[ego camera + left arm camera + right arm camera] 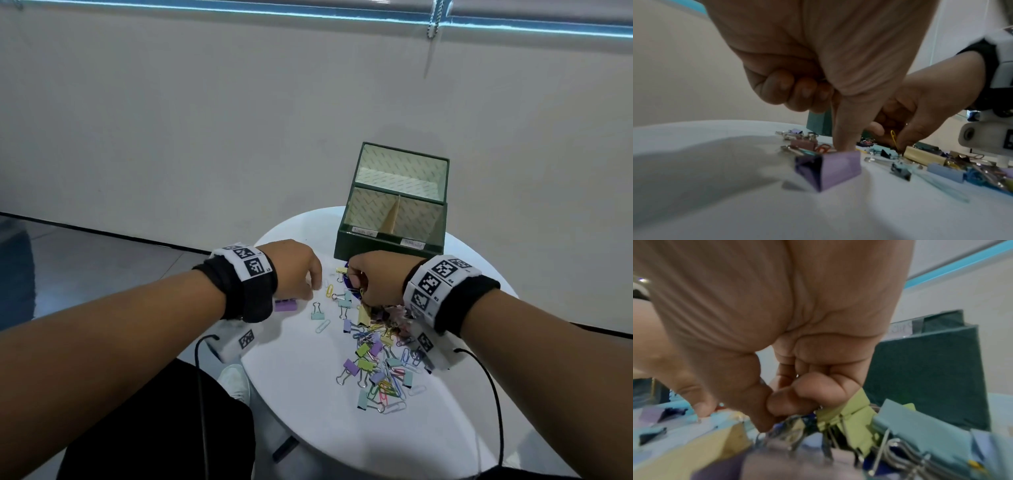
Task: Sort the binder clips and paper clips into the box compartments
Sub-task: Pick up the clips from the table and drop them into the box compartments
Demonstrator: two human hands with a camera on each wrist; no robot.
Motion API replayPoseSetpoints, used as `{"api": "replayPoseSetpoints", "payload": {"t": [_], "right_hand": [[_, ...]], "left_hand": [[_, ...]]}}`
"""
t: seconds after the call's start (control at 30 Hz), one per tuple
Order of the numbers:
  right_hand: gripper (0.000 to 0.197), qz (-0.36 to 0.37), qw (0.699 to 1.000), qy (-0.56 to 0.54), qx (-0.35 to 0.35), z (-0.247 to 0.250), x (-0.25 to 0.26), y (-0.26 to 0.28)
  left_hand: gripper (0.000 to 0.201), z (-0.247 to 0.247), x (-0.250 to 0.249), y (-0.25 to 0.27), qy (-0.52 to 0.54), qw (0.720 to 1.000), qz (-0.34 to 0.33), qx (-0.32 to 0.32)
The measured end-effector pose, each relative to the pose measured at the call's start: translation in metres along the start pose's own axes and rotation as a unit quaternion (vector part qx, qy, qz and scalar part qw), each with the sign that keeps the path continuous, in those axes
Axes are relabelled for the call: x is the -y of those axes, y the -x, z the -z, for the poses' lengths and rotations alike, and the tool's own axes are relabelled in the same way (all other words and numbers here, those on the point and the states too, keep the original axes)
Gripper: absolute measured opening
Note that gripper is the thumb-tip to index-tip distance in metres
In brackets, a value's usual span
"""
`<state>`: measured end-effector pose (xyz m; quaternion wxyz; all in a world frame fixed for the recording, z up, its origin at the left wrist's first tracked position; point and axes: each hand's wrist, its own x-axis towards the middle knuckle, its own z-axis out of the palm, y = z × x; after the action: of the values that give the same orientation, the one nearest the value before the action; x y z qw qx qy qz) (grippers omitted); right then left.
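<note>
Green rigid box (pixel 383 245), near it: left hand (pixel 294 270) curled, thumb down by folded lilac binder clip (pixel 835 168). Right hand (pixel 376 277) fisted on green metal clips (pixel 851 415).

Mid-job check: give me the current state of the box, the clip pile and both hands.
Box: open, visible compartments look empty.
Clip pile: loose, unsorted on the table.
Purple binder clip: lying apart beside the left hand.
Left hand: fingers curled, contents unclear.
Right hand: pinching a yellow paper clip.
</note>
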<state>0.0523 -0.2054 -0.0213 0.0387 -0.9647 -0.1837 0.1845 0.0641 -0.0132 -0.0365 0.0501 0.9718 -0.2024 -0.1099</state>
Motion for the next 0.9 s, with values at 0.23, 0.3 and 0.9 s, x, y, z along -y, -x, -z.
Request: {"api": "replayPoseSetpoints", "payload": {"t": [0.23, 0.3, 0.9], "right_hand": [[0.011, 0.004, 0.940, -0.339, -0.044, 0.025, -0.006, 0.006], [0.016, -0.006, 0.788, -0.615, 0.004, 0.026, -0.003, 0.004], [0.034, 0.073, 0.982, 0.175, -0.022, 0.005, 0.045, -0.022]], "left_hand": [[0.014, 0.036, 0.029, -0.003, 0.006, 0.996, 0.040, -0.077], [0.018, 0.038, 0.032, -0.002, -0.018, 0.997, 0.058, -0.042], [0.015, 0.023, 0.032, -0.001, -0.012, 0.998, 0.029, -0.048]]}}
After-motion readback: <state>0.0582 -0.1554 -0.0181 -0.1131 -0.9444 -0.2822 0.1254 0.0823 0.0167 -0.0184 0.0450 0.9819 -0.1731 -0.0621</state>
